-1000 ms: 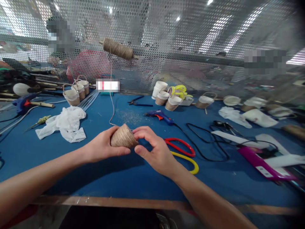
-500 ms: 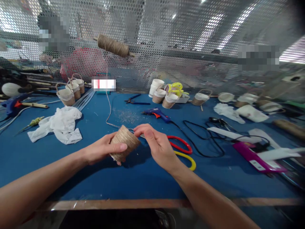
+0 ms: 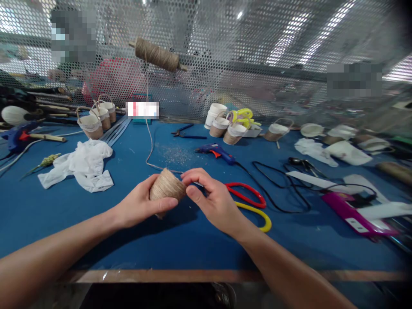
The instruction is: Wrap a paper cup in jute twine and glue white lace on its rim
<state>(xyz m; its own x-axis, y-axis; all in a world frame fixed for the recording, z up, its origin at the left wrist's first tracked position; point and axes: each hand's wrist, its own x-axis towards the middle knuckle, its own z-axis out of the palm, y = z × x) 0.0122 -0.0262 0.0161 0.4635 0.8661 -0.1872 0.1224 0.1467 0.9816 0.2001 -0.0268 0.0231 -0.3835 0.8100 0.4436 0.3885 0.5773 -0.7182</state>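
in the head view, the left hand [image 3: 138, 201] is clamped round a tan, twine-wrapped piece [image 3: 167, 186], its thumb along the near side; the piece sits tilted, in front of the person, above the near middle part of the blue tabletop [image 3: 144, 249]; the right hand [image 3: 212, 197] is at the right end of the piece, fingers curved, thumb and forefinger a little apart; whether those fingertips pinch the twine strand [image 3: 149, 146] or press on the piece, i cannot tell; the strand hangs from a spool [image 3: 156, 55] in front of the perforated screen [image 3: 241, 38], drops to the tabletop, then bends right, passing behind the piece towards the right fingers;

just beside the right hand lie a red loop handle [image 3: 249, 195] and a yellow loop handle [image 3: 257, 214], partly hidden by it; beyond them is a blue glue gun [image 3: 219, 151], its black cord [image 3: 273, 201] curling off to the right; farther back lie blue-handled pliers [image 3: 189, 137]; left of the piece, well apart from the left hand, is a crumpled white cloth [image 3: 82, 165]; at the far right is a purple power strip [image 3: 346, 212]
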